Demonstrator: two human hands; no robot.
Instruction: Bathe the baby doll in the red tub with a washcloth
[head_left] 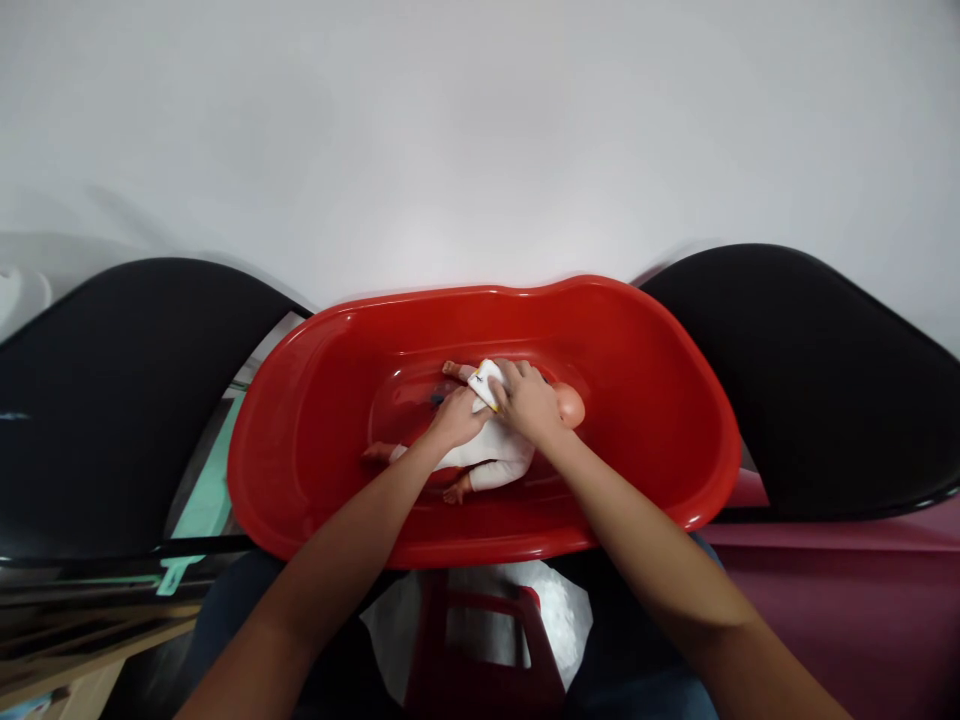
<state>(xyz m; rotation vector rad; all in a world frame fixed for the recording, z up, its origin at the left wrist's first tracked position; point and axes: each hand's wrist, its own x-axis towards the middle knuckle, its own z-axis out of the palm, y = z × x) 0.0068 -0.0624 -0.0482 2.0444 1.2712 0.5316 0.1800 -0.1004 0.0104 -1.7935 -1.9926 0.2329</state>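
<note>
A baby doll [484, 452] in a white long-sleeved outfit lies in a red baby bathtub [660, 400], its bald head [570, 405] to the right and its bare feet to the left. Over its body is a piece of white cloth [486, 383] with a yellow edge and a small dark print; whether it belongs to the outfit I cannot tell. My left hand [459, 417] pinches the cloth's lower left side. Across the doll's upper body lies my right hand [531, 400], its fingers curled on the cloth's right side. The doll's chest is mostly hidden under my hands.
Black chairs flank the tub, one on the left [112, 400] and one on the right [817, 390]. Behind it stands a white wall [480, 140]. A dark red plastic stool [487, 640] is below the tub's near rim, between my knees.
</note>
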